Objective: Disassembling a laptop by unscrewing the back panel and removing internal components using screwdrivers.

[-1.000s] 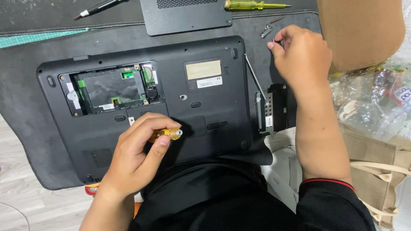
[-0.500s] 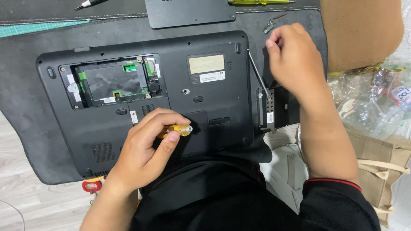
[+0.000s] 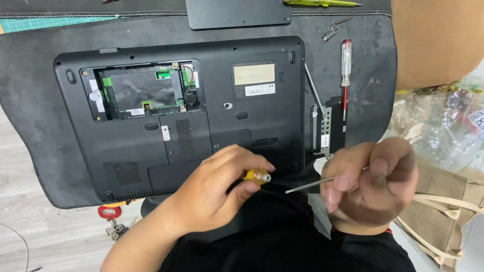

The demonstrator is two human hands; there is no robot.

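Between both hands' fingers (image 3: 348, 182), screwdriver (image 3: 282, 184).

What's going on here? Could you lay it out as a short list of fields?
Left hand: grips a yellow screwdriver handle
Right hand: pinches a thin metal shaft, blurred
Laptop: upside down on a dark mat, one bay uncovered
Removed cover: above the laptop
Red screwdriver: lies right of the laptop

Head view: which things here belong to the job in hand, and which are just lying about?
In hand:
left hand holding amber-handled tool
right hand holding thin metal shaft
upturned laptop

Lying about:
red-handled screwdriver
removed black cover
loose screws
plastic bag
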